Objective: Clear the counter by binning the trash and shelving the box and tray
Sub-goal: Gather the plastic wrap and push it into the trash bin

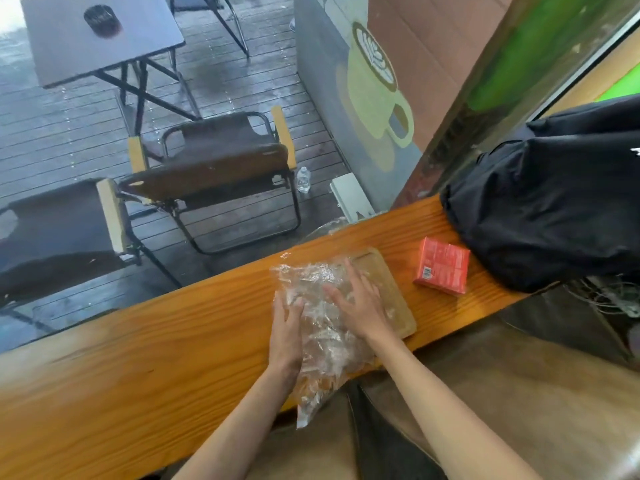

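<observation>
A crumpled clear plastic bag [323,344] lies across the orange wooden counter [173,341] and partly over a tan wooden tray [391,292]; its lower end hangs past the counter's near edge. My left hand [287,327] rests on the bag's left side with fingers spread. My right hand [360,303] lies flat on the bag over the tray, fingers spread. A red box [441,265] sits on the counter to the right of the tray, untouched.
A black backpack [547,209] fills the counter's right end, close to the red box. Beyond the window are folding chairs [214,168], a dark table [100,36] and a water bottle [303,180] on wet decking. Cables [609,299] hang below the backpack.
</observation>
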